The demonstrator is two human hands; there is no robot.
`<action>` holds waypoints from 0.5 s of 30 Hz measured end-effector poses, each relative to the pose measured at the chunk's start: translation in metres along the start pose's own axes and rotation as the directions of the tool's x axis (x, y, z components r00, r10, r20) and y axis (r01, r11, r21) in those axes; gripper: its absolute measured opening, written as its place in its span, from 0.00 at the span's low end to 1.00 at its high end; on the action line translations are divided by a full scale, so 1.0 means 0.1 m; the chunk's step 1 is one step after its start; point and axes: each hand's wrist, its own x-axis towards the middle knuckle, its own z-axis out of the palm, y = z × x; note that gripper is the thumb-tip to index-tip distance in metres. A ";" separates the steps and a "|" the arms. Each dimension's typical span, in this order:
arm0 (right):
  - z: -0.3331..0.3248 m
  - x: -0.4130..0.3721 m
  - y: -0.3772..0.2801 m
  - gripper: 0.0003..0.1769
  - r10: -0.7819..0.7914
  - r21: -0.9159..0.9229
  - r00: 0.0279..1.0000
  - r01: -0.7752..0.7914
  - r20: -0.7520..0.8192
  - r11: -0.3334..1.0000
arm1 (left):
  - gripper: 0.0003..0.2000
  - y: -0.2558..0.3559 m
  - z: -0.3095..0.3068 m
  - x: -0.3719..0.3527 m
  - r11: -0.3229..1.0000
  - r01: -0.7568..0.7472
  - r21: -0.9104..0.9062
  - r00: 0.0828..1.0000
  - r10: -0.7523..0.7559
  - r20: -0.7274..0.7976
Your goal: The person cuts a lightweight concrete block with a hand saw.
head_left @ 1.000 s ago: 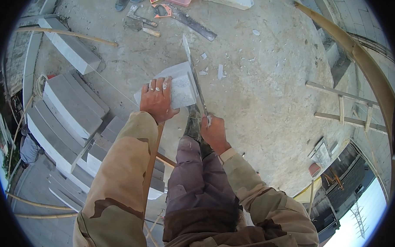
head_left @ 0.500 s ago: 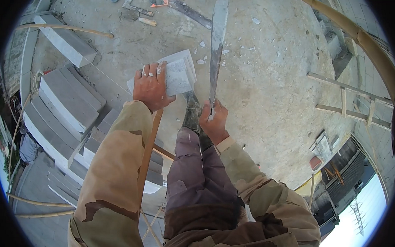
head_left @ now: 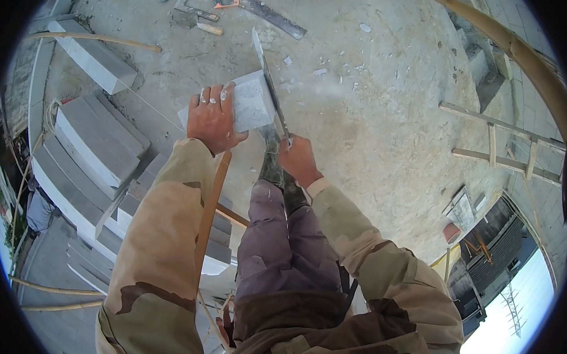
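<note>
Head view: the left grip (head_left: pixel 212 119) is partly open, its fingers bent over the left part of a white block (head_left: pixel 253 101) and its thumb extended beside the near edge. The right grip (head_left: pixel 298 159) is closed around the near end of a long flat blade (head_left: pixel 270 83). The blade stands edge-on along the right side of the block; whether they touch cannot be determined. The block is located above the concrete floor (head_left: pixel 378 161), just beyond a boot (head_left: pixel 272 164); its support is hidden. Pale chips (head_left: pixel 319 72) lie right of the blade. Toward the floor's far edge lie an orange-handled handsaw (head_left: pixel 264 13) and a wooden-handled tool (head_left: pixel 209 29). Stacked blocks (head_left: pixel 100 139) occupy the left side.
</note>
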 end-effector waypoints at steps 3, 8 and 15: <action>-0.29 -0.05 -0.24 0.13 0.010 0.114 0.999 -0.005 -0.040 0.993 | 0.55 0.00 0.04 -0.04 1.000 0.031 0.003 0.998 -0.031 0.045; -0.02 -0.10 -0.02 0.13 -0.033 0.161 0.975 0.070 -0.220 0.985 | 0.56 0.00 0.09 -0.06 1.000 0.004 -0.005 1.000 -0.004 -0.003; -0.27 -0.01 -0.34 0.16 0.073 0.142 0.990 -0.056 -0.118 0.988 | 0.56 -0.01 0.05 0.00 0.999 0.038 0.015 0.998 -0.039 0.047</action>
